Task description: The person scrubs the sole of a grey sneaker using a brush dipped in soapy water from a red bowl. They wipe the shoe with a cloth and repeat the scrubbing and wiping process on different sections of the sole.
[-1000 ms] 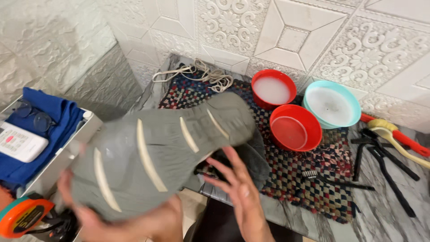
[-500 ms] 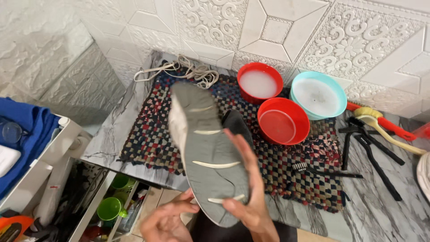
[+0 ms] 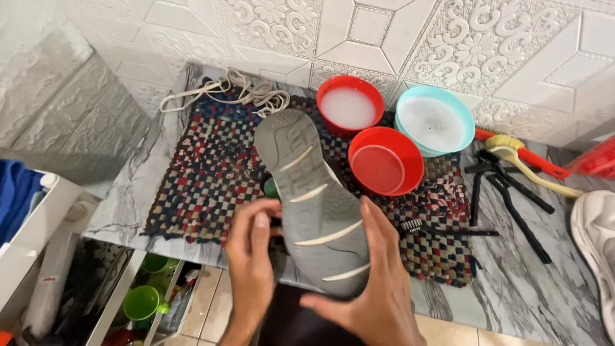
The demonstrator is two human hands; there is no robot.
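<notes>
- Both hands, left hand (image 3: 251,250) and right hand (image 3: 368,282), fingers clasped around a grey shoe (image 3: 314,198), sole up, above the checked mat (image 3: 205,173).
- A slip could likely tip the red bowl (image 3: 385,160) nearby.

Counts: shoes, bowls, hands, mat, brushes

One grey-soled shoe (image 3: 312,205) held up, one white shoe (image 3: 594,234) at right edge; two hands, left hand (image 3: 251,247), right hand (image 3: 368,282); three bowls: two red (image 3: 349,106) (image 3: 385,160), one teal (image 3: 435,122); one checked mat (image 3: 205,173); one lace bundle (image 3: 237,93); one yellow-handled brush (image 3: 532,170).
</notes>
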